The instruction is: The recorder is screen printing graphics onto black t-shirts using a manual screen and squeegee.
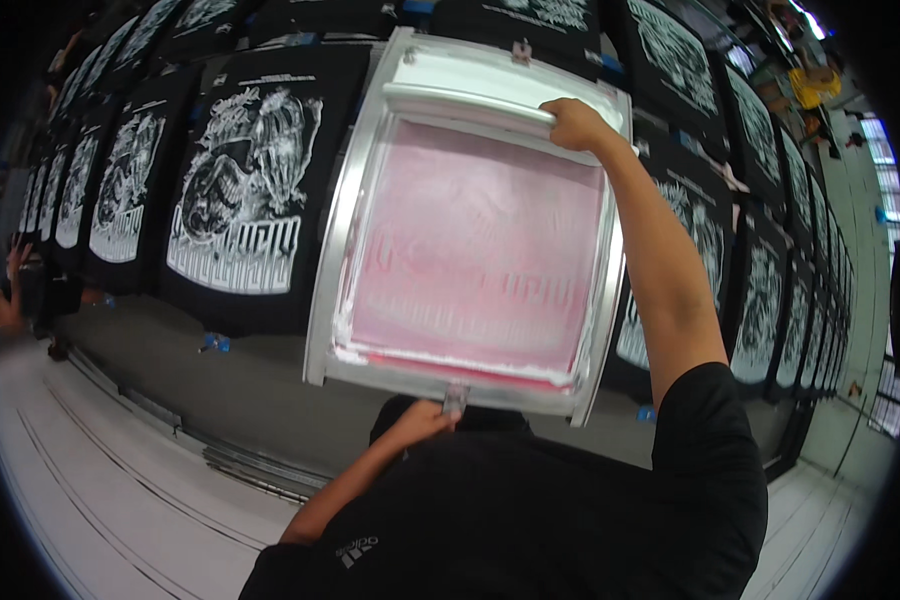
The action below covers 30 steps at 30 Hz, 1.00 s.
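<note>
A silkscreen frame (328,300) with a pale metal rim and pinkish mesh lies over the dark table in front of me. My right hand (578,127) is closed round the right end of a long squeegee (460,107), which crosses the frame near its far end. White ink (470,72) fills the strip beyond the squeegee, and smears of it line the frame's inner edges. At the near edge, my left hand (422,422) pinches a small handle-like tab (454,398). Part of its grip is hidden by the fingers.
Black T-shirts (205,290) with white prints lie in rows on both sides and beyond the frame. A dark table edge (150,345) with a metal rail runs along the near side. People stand at the far left and far right, one in a yellow top (815,88).
</note>
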{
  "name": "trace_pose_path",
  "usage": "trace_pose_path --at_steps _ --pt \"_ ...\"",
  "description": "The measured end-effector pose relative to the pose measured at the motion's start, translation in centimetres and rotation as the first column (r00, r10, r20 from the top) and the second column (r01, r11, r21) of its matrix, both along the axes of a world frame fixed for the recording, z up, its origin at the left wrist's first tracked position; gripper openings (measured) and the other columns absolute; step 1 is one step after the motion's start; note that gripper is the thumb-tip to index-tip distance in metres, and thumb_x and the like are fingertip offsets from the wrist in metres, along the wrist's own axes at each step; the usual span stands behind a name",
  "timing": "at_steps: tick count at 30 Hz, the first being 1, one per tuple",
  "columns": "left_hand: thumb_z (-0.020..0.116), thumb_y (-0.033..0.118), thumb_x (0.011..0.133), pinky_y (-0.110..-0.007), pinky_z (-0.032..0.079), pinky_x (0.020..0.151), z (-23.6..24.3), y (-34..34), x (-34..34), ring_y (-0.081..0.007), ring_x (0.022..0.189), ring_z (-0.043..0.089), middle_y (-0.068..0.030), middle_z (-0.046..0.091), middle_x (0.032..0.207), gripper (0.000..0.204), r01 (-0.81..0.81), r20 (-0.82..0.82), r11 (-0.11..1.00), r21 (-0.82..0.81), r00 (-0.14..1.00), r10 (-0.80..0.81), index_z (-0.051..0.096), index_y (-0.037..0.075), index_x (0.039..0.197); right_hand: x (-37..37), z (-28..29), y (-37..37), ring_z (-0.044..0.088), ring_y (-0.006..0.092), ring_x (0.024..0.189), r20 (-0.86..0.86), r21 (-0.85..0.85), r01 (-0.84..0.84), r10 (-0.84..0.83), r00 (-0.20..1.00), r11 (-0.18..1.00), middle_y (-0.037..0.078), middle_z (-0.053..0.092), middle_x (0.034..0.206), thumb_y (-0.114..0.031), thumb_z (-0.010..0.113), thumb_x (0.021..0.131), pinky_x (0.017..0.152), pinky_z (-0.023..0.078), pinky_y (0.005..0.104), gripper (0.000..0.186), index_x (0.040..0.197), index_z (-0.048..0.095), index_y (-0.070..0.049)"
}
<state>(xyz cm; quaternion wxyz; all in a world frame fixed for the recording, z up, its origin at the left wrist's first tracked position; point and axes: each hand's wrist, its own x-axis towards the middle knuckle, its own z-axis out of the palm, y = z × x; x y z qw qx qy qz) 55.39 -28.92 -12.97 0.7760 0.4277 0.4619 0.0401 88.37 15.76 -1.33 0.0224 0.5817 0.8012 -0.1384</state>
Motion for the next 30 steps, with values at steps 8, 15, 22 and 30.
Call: trace_pose_path --at_steps 8,15,22,30 --pt "0.060 0.041 0.096 -0.029 0.044 0.053 -0.2 0.9 1.3 -0.0124 0.054 0.056 -0.0051 0.063 0.062 0.047 -0.037 -0.076 0.993 0.116 0.996 0.046 0.068 -0.001 0.074 -7.5 1.7 -31.2 0.063 0.0342 0.096 -0.135 -0.071 0.085 -0.094 0.986 0.994 0.013 0.068 0.100 -0.001 0.059 0.070 0.083 0.050 0.0444 0.039 0.107 0.067 -0.010" --pt "0.059 0.042 0.094 -0.028 0.048 0.068 2.1 1.1 1.9 -0.0116 0.074 0.062 -0.0064 0.068 0.082 0.040 0.290 -0.434 0.953 0.086 0.872 -0.226 0.068 0.004 0.087 -10.6 2.6 -43.6 0.059 0.0297 0.092 -0.168 -0.057 0.101 -0.109 0.980 0.993 0.008 0.064 0.091 0.001 0.058 0.068 0.079 0.045 0.0406 0.034 0.101 0.063 -0.006" --pt "0.063 0.054 0.086 -0.040 0.050 0.067 5.5 0.5 1.8 -0.0283 0.069 0.066 -0.0155 0.066 0.070 0.052 0.109 -0.492 0.974 0.196 0.871 0.002 0.069 0.003 0.073 -7.1 4.9 -41.9 0.060 0.0286 0.100 -0.103 0.133 0.114 -0.101 0.990 0.985 0.007 0.066 0.096 -0.011 0.065 0.072 0.094 0.038 0.0517 0.038 0.110 0.063 -0.009" --pt "0.068 0.023 0.091 -0.030 0.046 0.060 10.6 5.0 -7.7 -0.0109 0.064 0.055 -0.0077 0.060 0.065 0.028 -0.280 -0.150 0.421 0.863 0.654 0.741 0.064 -0.002 0.078 5.3 -1.1 -42.5 0.065 0.0246 0.085 -0.555 -0.188 0.340 -0.385 0.737 0.921 0.008 0.069 0.089 -0.014 0.078 0.070 0.082 0.050 0.0370 0.035 0.103 0.068 -0.005"
